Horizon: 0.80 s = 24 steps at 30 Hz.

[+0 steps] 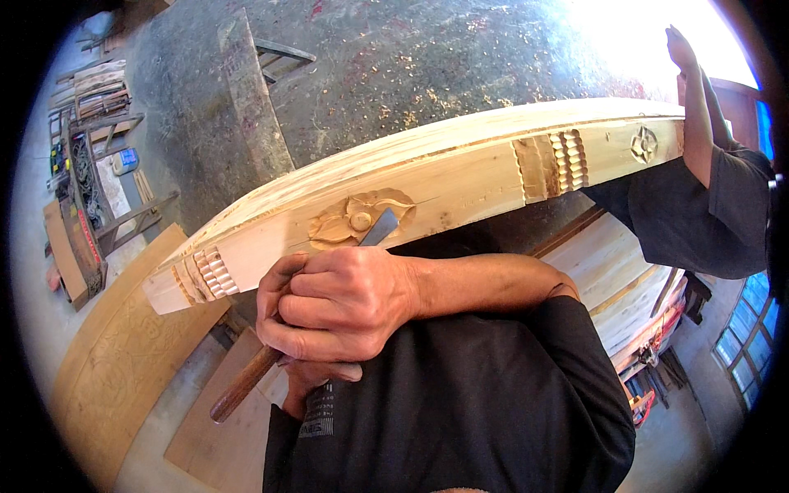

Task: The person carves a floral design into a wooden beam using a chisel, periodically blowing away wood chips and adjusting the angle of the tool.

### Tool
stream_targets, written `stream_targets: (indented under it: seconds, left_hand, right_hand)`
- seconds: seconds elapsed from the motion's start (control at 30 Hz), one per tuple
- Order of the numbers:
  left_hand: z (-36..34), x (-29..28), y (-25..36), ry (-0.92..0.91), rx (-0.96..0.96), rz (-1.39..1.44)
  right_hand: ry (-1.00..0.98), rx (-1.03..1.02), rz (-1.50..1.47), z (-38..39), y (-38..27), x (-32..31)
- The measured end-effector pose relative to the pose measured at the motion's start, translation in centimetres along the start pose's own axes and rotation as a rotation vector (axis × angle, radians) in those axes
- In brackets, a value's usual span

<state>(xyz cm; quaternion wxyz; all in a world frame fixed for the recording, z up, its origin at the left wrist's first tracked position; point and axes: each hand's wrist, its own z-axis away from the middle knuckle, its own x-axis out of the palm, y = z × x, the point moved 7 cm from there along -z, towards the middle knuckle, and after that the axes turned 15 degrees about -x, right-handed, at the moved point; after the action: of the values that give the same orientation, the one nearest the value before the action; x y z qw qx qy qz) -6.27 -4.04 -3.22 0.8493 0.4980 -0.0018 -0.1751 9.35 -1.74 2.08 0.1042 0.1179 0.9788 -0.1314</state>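
Note:
A long pale wooden beam [444, 197] crosses before me, its side carved with a flower relief [337, 226], ribbed bands [563, 160] and a small rosette [643, 145]. My right hand [337, 300] is closed round a chisel, whose wooden handle [242, 386] points down-left and whose flat steel blade [380, 226] overlaps the flower's lower right; I cannot tell whether it touches. My left hand [316, 376] is beneath the right, fingers curled by the handle; what it holds is hidden.
A person in black [707, 222] is at the right, arms raised by the beam's end. A patterned board [111, 353] lies lower left. Stacked timber and tools [86, 197] line the far left. Boards [612, 287] lie below the beam at right. Shavings scatter the dark floor [386, 66].

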Motion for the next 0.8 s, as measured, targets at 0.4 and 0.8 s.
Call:
stream_targets:
  seconds: [0.4,0.8]
  left_hand:
    - [2.0,0.3,0.8,-0.125,0.107,-0.138]
    - [2.7,0.4,1.0,-0.167,0.146,-0.191]
  right_hand:
    - [0.051,-0.008,-0.006,0.0,-0.6,-0.3]
    - [0.038,-0.016,-0.009,0.0,-0.3,-0.7]
